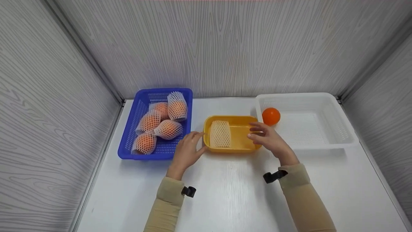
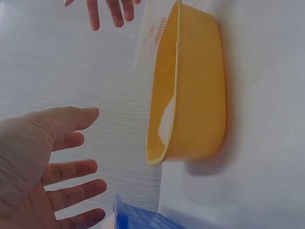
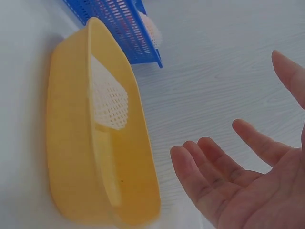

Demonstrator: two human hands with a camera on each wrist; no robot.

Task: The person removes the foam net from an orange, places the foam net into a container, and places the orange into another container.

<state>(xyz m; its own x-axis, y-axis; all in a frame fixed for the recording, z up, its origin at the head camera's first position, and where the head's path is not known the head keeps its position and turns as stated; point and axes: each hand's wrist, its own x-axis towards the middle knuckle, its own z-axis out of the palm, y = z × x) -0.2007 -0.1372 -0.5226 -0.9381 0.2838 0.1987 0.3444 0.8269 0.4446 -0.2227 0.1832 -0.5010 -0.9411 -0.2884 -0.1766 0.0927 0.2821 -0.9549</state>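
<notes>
My left hand (image 1: 187,152) hovers beside the left end of a yellow tray (image 1: 239,150), fingers spread and holding nothing. Over the tray's right end is my right hand (image 1: 267,138), its fingers relaxed and bare of any object. A white foam net sleeve (image 1: 220,134) lies flat inside the tray at the left; the right wrist view shows its mesh (image 3: 108,95) against the tray wall. Close behind the right hand, an unwrapped orange (image 1: 271,116) rests in the left side of a white basket (image 1: 334,145).
On the left stands a blue basket (image 1: 123,141) with several oranges in foam nets, one of them an orange (image 1: 168,129) near its middle. Grey wood-grain panels (image 1: 206,48) enclose the white table (image 1: 225,193) at the back and both sides.
</notes>
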